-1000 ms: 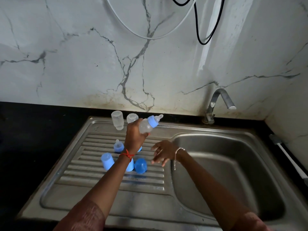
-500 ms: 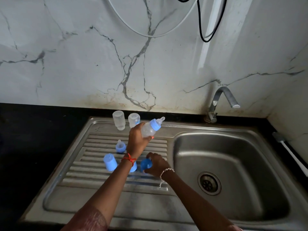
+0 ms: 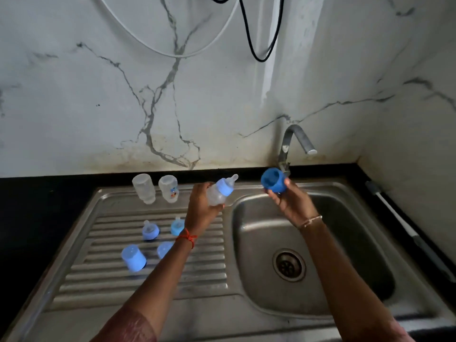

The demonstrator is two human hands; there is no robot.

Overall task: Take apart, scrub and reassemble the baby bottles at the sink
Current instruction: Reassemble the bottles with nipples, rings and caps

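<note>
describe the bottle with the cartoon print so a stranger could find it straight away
Start at the steel sink's ribbed drainboard and look to its back edge by the black counter. Two clear bottles stand there upside down; the printed bottle is the right one, nearer the left hand. Only it carries a small orange-and-blue picture; the plain bottle is bare.

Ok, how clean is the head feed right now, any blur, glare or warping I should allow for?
Head view: dim and soft overall; the blue cap in the right hand is smeared, the bottle in the left hand hazy; a bright streak of glare on the wall; wide-angle warping bows the sink rim.
</note>
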